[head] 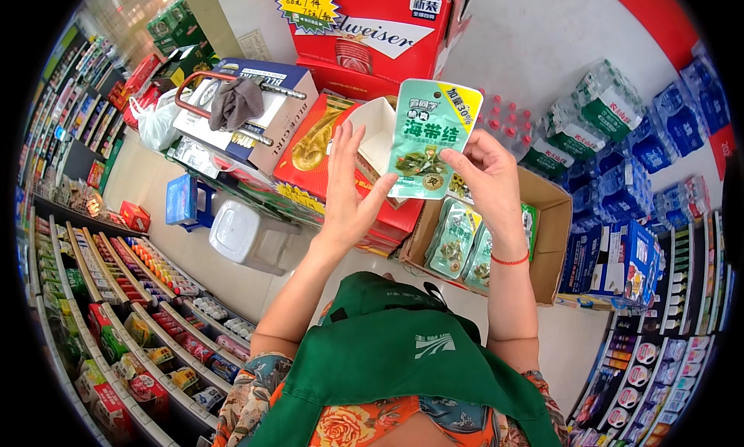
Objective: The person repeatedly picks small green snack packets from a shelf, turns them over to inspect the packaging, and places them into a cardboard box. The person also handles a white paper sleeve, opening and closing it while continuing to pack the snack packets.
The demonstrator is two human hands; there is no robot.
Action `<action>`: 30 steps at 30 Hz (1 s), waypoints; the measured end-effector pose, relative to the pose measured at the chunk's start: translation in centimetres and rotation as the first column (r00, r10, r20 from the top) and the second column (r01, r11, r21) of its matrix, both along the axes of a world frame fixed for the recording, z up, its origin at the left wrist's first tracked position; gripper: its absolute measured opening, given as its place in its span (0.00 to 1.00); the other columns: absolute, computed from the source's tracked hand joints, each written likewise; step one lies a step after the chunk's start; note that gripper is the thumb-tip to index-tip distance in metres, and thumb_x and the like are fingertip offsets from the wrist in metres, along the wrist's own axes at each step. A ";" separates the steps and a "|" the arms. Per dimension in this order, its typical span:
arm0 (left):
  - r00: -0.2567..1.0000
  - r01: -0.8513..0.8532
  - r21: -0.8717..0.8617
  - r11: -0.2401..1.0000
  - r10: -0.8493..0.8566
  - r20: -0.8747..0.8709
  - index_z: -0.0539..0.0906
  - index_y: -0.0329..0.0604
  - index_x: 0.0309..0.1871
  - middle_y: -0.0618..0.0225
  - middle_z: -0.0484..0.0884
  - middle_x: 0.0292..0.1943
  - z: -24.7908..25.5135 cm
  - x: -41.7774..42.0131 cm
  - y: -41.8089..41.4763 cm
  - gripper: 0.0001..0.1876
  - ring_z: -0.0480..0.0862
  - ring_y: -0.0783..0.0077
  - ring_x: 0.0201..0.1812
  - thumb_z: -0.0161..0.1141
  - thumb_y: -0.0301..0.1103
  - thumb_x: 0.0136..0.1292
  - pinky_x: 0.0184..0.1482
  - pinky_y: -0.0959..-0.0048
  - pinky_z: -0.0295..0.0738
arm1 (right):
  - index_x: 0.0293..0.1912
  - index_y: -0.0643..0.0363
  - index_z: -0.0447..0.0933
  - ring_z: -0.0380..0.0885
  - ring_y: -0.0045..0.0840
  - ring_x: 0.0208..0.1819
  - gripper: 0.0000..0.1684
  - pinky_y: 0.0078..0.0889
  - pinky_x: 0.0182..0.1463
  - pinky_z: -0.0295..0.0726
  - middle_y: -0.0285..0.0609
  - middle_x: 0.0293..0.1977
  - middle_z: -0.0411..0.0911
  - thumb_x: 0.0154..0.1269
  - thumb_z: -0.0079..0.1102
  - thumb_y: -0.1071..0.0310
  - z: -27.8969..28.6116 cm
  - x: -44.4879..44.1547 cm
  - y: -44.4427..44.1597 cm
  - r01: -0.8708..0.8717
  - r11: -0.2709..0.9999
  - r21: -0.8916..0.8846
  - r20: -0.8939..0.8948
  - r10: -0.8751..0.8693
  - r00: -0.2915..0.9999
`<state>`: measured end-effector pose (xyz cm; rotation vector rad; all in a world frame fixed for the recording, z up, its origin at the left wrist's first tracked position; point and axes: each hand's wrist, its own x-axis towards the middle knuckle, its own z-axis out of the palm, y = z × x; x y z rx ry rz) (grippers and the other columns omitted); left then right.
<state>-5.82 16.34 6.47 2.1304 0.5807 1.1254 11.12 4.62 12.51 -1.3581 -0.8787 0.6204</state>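
My right hand (pixel 488 176) grips a green and yellow snack pouch (pixel 427 133) at its right edge, thumb on the printed front. The pouch is held up, facing me, with a small hole near its top. Beside its lower left corner is my left hand (pixel 351 185), fingers spread upward and thumb tip at the pouch's edge; whether it touches is unclear. Behind the pouch lies an open white-lined carton (pixel 375 130). Below my right hand stands an open cardboard box (pixel 552 243) holding several similar green pouches (pixel 456 237).
Red beer cartons (pixel 372 31) stand at the back. A grey cloth (pixel 237 104) and a metal-handled item lie on a blue and white carton (pixel 256 75). A grey plastic stool (pixel 235 229) is left of the boxes. Stocked shelves (pixel 133 330) flank both sides; bottled-water packs (pixel 610 110) stand at right.
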 end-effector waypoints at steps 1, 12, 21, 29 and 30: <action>1.000 0.011 0.013 1.000 -0.011 -0.013 0.61 0.41 0.74 0.52 0.56 0.77 -0.3 0.1 0.1 0.37 0.53 0.53 0.78 0.64 0.31 0.62 0.75 0.55 0.50 | 0.41 0.62 0.78 0.73 0.06 0.32 0.06 0.15 0.35 0.70 0.32 0.32 0.83 0.66 0.65 0.72 0.0 0.0 0.1 0.001 1.000 -0.010 0.012 -0.001 1.000; 0.986 0.166 0.103 0.981 -0.163 -0.040 0.80 0.34 0.49 0.47 0.54 0.77 -1.0 0.8 1.9 0.15 0.48 0.45 0.78 0.54 0.17 0.58 0.74 0.55 0.55 | 0.39 0.62 0.79 0.75 0.08 0.32 0.05 0.18 0.38 0.75 0.33 0.31 0.84 0.64 0.65 0.73 -1.1 0.5 0.4 0.041 0.996 -0.076 0.136 -0.030 0.990; 0.926 0.372 0.089 0.924 -0.363 -0.107 0.75 0.35 0.32 0.45 0.65 0.71 -0.3 0.8 4.8 0.03 0.56 0.46 0.77 0.52 0.20 0.55 0.72 0.56 0.59 | 0.38 0.63 0.79 0.76 0.09 0.32 0.05 0.18 0.38 0.75 0.34 0.31 0.85 0.64 0.65 0.72 -0.8 0.4 0.8 0.032 0.994 -0.101 0.149 -0.017 0.989; 0.951 0.286 -0.020 0.958 -0.281 0.128 0.68 0.39 0.63 0.49 0.69 0.68 1.3 1.1 4.2 0.28 0.65 0.54 0.73 0.52 0.20 0.56 0.73 0.58 0.59 | 0.39 0.63 0.79 0.76 0.10 0.31 0.07 0.19 0.38 0.74 0.36 0.29 0.84 0.63 0.65 0.71 -0.2 0.2 2.2 0.070 0.990 -0.126 0.199 -0.044 0.979; 0.948 0.287 -0.043 0.957 -0.277 0.154 0.66 0.39 0.67 0.50 0.70 0.68 1.8 1.1 4.1 0.31 0.66 0.56 0.72 0.53 0.21 0.57 0.73 0.57 0.58 | 0.39 0.63 0.79 0.76 0.10 0.31 0.07 0.20 0.37 0.74 0.36 0.29 0.84 0.63 0.64 0.71 -0.1 0.3 2.6 0.065 0.991 -0.117 0.205 -0.040 0.978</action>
